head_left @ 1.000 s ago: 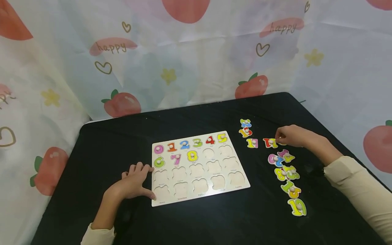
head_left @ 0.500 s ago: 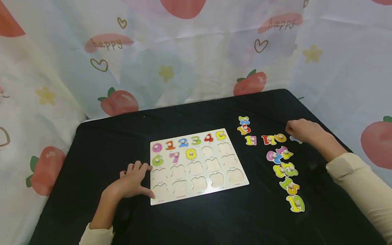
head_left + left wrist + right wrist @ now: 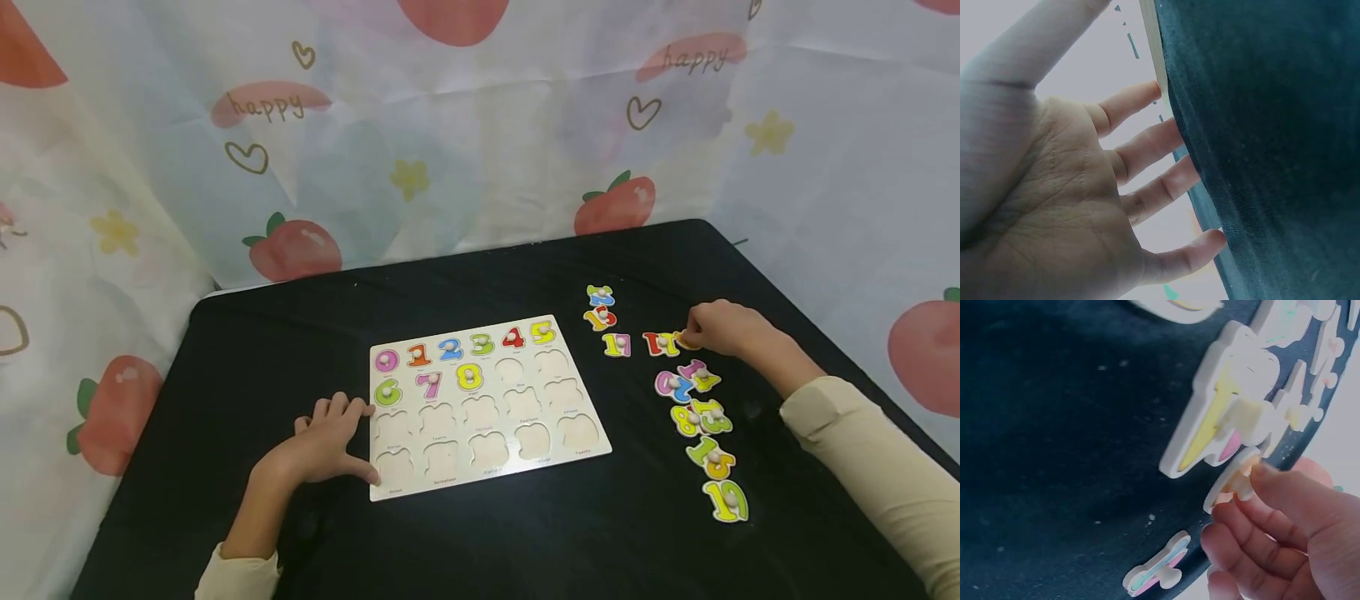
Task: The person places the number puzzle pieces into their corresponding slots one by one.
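Observation:
A pale wooden number puzzle board (image 3: 480,487) lies on the black cloth, with the pieces 0 to 8 seated in its upper rows. My left hand (image 3: 318,446) rests at the board's left edge, fingers spread, its thumb and index finger touching the edge. The left wrist view shows that hand's palm (image 3: 1066,200) and its extended fingers. My right hand (image 3: 731,329) is at the far right among loose pieces. Its thumb and fingers pinch the knob of an orange number piece (image 3: 1225,481), mostly hidden in the head view beside the red-and-yellow 11 (image 3: 660,344).
Loose two-digit pieces lie right of the board: a 17 (image 3: 617,345), a 19 (image 3: 726,502), a 16 (image 3: 711,458) and several more, some overlapping. A small pink-and-teal piece (image 3: 1157,569) lies near my right fingers. A printed curtain (image 3: 450,125) hangs behind the table.
My right hand moved right, off the orange piece and over the small piece beyond it, then came back left to the orange piece. My left hand stayed at the board.

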The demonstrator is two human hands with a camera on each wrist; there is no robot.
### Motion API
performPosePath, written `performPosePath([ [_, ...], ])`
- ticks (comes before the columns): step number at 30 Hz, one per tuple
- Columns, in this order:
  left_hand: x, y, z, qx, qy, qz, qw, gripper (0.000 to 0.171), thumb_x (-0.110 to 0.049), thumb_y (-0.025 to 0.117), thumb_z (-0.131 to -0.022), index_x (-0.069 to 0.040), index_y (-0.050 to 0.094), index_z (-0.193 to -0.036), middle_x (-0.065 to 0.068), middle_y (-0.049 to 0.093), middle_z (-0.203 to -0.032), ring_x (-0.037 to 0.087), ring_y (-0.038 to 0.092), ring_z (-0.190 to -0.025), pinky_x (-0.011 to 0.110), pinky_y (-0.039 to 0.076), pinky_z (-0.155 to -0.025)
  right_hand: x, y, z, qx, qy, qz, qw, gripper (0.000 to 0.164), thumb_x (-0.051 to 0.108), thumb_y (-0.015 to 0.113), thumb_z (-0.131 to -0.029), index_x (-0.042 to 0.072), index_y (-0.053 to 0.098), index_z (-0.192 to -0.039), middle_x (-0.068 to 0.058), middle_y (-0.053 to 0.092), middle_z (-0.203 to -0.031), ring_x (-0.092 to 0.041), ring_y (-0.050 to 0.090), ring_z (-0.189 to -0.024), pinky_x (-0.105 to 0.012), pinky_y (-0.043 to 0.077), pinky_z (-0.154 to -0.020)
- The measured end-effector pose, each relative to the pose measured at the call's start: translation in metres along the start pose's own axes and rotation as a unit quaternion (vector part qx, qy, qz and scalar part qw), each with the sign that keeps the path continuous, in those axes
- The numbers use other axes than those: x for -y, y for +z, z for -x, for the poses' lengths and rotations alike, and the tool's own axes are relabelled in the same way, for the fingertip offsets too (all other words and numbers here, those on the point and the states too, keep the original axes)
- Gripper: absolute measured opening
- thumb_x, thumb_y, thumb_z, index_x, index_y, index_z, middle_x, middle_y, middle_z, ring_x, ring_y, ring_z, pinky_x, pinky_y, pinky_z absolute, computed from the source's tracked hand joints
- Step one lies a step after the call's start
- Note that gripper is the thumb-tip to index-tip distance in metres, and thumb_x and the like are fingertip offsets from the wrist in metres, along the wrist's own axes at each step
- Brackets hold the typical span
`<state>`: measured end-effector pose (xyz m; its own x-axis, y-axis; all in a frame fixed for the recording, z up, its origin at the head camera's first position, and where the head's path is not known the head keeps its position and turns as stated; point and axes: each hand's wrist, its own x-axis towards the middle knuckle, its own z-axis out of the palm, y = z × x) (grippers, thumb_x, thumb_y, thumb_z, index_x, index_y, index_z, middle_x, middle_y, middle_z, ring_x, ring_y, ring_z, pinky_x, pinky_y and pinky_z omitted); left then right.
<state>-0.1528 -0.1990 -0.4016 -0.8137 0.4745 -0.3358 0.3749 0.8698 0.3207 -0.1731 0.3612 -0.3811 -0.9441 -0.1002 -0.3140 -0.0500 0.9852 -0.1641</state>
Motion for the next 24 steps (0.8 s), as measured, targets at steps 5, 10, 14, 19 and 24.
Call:
performPosePath([
  [5,0.0,0.0,0.001,0.0,0.0,0.001,1.0,0.097,-0.057,0.081,-0.057,-0.01,0.043,-0.132,0.01,0.04,-0.111,0.03,0.034,-0.1,0.049,0.033,-0.076,0.002,-0.001,0.001,-0.057,-0.012,0.04,0.998,0.007,0.003,0.058,-0.086,-0.003,0.06,-0.084,-0.004,0.053,-0.069,-0.018,0.047,-0.057,-0.036,0.043,-0.052],
  [10,0.0,-0.001,0.001,-0.001,0.0,-0.006,1.0,0.097,-0.058,0.081,-0.057,-0.01,0.042,-0.132,0.011,0.041,-0.112,0.03,0.035,-0.101,0.05,0.035,-0.079,0.007,-0.003,0.0,-0.081,-0.026,0.051,0.995,0.005,0.0,0.06,-0.085,-0.005,0.06,-0.083,-0.009,0.056,-0.074,-0.02,0.051,-0.061,-0.041,0.047,-0.058],
  [14,0.0,-0.002,0.002,0.0,0.001,0.0,1.0,0.098,-0.059,0.081,-0.056,-0.01,0.043,-0.131,0.011,0.041,-0.112,0.03,0.035,-0.1,0.051,0.035,-0.078,0.011,-0.003,-0.001,-0.06,-0.02,0.029,0.998,0.008,0.004,0.063,-0.086,-0.004,0.062,-0.084,-0.007,0.055,-0.072,-0.02,0.051,-0.061,-0.039,0.046,-0.056],
  [19,0.0,-0.001,0.001,-0.002,0.001,-0.001,1.0,0.097,-0.058,0.081,-0.056,-0.01,0.043,-0.131,0.011,0.041,-0.112,0.03,0.035,-0.1,0.051,0.035,-0.079,0.012,-0.002,-0.002,-0.042,-0.005,0.001,0.999,0.007,0.001,0.059,-0.084,-0.003,0.062,-0.08,-0.005,0.049,-0.067,-0.019,0.045,-0.056,-0.034,0.039,-0.052],
  [24,-0.001,-0.001,0.001,0.002,-0.002,0.005,1.0,0.096,-0.056,0.082,-0.056,-0.009,0.044,-0.131,0.011,0.041,-0.112,0.03,0.035,-0.101,0.053,0.034,-0.08,0.01,0.001,-0.002,-0.043,-0.011,-0.008,0.999,0.01,0.003,0.06,-0.085,-0.005,0.062,-0.08,-0.005,0.051,-0.066,-0.018,0.046,-0.055,-0.034,0.04,-0.052],
])
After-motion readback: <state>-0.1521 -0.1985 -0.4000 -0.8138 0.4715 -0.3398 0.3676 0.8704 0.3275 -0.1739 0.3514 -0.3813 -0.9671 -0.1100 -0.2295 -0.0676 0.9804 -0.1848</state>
